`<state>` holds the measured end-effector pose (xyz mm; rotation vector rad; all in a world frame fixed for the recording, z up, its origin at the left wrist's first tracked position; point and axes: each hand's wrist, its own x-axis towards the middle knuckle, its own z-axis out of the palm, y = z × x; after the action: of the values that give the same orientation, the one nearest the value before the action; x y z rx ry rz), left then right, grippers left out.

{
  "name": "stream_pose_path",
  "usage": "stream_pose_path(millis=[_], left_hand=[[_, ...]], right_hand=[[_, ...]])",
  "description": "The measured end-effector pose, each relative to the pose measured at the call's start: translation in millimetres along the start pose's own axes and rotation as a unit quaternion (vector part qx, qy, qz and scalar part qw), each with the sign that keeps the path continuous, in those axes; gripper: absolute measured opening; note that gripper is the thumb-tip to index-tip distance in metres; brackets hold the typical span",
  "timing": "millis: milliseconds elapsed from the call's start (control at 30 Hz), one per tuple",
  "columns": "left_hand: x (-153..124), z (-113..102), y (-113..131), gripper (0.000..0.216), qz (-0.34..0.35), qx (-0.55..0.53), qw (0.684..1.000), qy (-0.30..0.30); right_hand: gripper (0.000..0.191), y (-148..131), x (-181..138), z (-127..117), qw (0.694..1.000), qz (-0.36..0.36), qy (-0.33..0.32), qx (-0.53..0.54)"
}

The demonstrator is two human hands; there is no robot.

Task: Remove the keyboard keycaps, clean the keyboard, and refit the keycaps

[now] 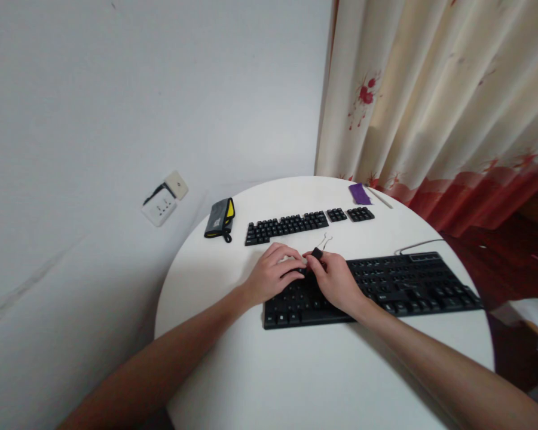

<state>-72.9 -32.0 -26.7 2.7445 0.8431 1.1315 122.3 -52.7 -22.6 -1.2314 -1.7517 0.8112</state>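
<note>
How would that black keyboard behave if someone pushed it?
The keyboard probably slides as one stiff slab, being long and flat on the white table. It seems unlikely to tip. The cable at its back may drag.

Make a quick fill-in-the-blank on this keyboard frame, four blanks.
1. The right hand pinches a wire keycap puller over the ____ end of the black keyboard.
2. Rows of black keycaps lie on the round ____ table.
3. The grey pouch left of the keycaps has ____ trim.
4. The cream curtain behind the table bears ____ flowers.

Missing words: left; white; yellow; red.
</note>
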Motion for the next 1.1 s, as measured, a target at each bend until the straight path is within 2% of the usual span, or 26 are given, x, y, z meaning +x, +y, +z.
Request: stream_pose_path(millis=[133, 267, 333, 400, 467, 533, 767, 933, 1100], left_hand=[[0, -7, -15, 0.013, -0.106, 0.069, 0.989, 0.075], [8, -21, -42, 0.010, -0.164, 0.129, 0.974, 0.093], [14, -26, -56, 0.009, -0.177, 0.152, 0.970, 0.071], [20, -27, -66, 0.009, -0.181, 0.162, 0.970, 0.016], [23, -24, -74, 0.009, -0.185, 0.169, 0.968, -0.032], [22, -20, -79, 0.009, -0.194, 0.179, 0.963, -0.054], [5, -14, -85, 0.009, -0.203, 0.188, 0.958, -0.076], [3, -16, -88, 0.008, -0.181, 0.179, 0.964, -0.084], [3, -15, -86, 0.014, -0.190, 0.181, 0.962, -0.075]], right_hand=[[0.036, 1, 2, 0, 1.000, 0.022, 0.022, 0.003], [0.037, 1, 3, 0, 0.999, 0.032, 0.027, 0.020], [0.037, 0, 2, 0, 0.999, 0.033, 0.025, 0.024], [0.037, 0, 2, 0, 0.999, 0.033, 0.024, 0.023], [0.037, 0, 2, 0, 0.999, 0.035, 0.023, 0.022], [0.038, 0, 2, 0, 0.999, 0.039, 0.025, 0.022], [0.039, 2, 3, -2, 0.999, 0.046, 0.007, 0.014], [0.039, 4, 3, -2, 0.999, 0.051, 0.000, 0.006], [0.037, 3, 3, -2, 0.998, 0.053, -0.002, 0.014]])
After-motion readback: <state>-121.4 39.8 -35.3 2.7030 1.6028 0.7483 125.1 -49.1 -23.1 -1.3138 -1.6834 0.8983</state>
